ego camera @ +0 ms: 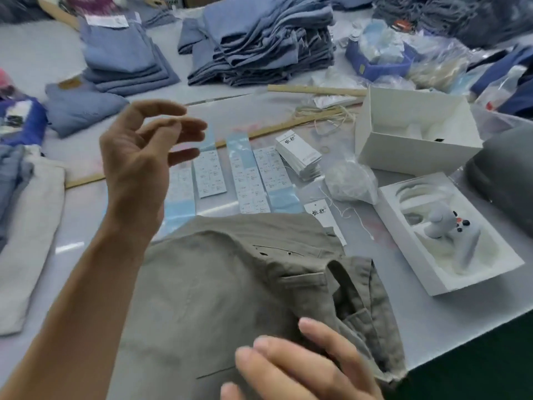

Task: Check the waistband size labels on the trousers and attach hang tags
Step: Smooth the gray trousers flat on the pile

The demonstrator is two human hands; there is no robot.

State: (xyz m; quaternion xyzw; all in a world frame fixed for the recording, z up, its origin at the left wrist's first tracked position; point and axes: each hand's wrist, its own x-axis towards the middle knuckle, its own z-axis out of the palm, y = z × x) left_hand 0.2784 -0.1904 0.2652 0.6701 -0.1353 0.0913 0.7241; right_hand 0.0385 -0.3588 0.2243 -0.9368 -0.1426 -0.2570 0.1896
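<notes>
Two bare hands work over a pair of grey-green trousers [230,287] spread on the tabletop [450,319] right in front of the person, waistband end toward the right with a pocket and belt loop showing. The left hand [141,160] is raised above the sticker sheets, fingers loosely spread, its grip released and holding nothing. The right hand [297,368] lies with straight fingers on the cloth near the waistband fold, pressing, not clutching.

To do this step well, I would judge the right hand should pin the waistband flat while the left turns it back far enough to expose the inner size label (none is visible now), and only then pick a tag. A single hang tag [324,216] lies touching the far edge of the trousers, its string trailing beside it, so it is the handy one; the hang tag stack [300,157] sits further off.

Both carry two bold black brush characters, seemingly Chinese, too blurred to read surely. The sticker sheets [253,174], on pale blue backing, bear rows of small print that cannot be made out. Folded blue trousers [259,41] are piled at the far side, and an open white box [415,131] stands to the right.
</notes>
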